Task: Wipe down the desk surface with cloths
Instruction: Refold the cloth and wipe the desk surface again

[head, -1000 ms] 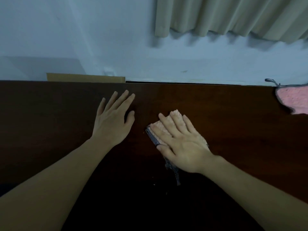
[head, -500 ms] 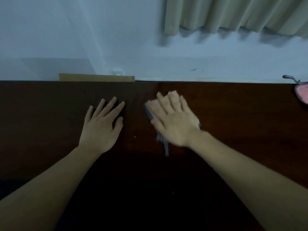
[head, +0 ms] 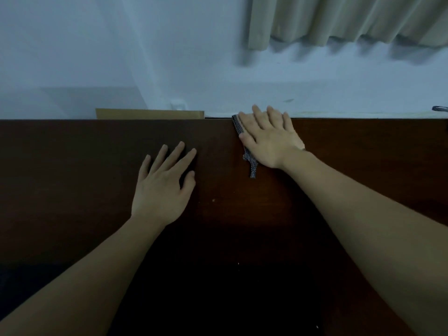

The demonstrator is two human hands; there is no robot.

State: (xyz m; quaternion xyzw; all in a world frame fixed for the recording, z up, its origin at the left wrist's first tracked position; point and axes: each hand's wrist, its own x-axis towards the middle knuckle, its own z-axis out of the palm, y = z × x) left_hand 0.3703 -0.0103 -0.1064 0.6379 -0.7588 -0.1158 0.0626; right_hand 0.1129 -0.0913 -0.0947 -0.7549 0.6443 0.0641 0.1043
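Note:
The dark brown desk (head: 351,166) fills the lower half of the view. My right hand (head: 269,137) lies flat with straight fingers on a pink cloth with a grey checkered edge (head: 251,163), pressing it down at the desk's far edge. Most of the cloth is hidden under the palm; only the grey trim and a small pink corner show. My left hand (head: 164,187) rests flat on the bare wood to the left, fingers spread, holding nothing.
A white wall rises behind the desk, with a beige curtain (head: 351,23) at the top right. A tan cardboard edge (head: 150,114) stands behind the desk's far edge. A grey loop (head: 440,108) shows at the far right edge.
My right hand has slid the cloth away from me to the desk's far edge. My left hand stayed flat on the desk. The view shifted, so the pink cloth at the right left the view.

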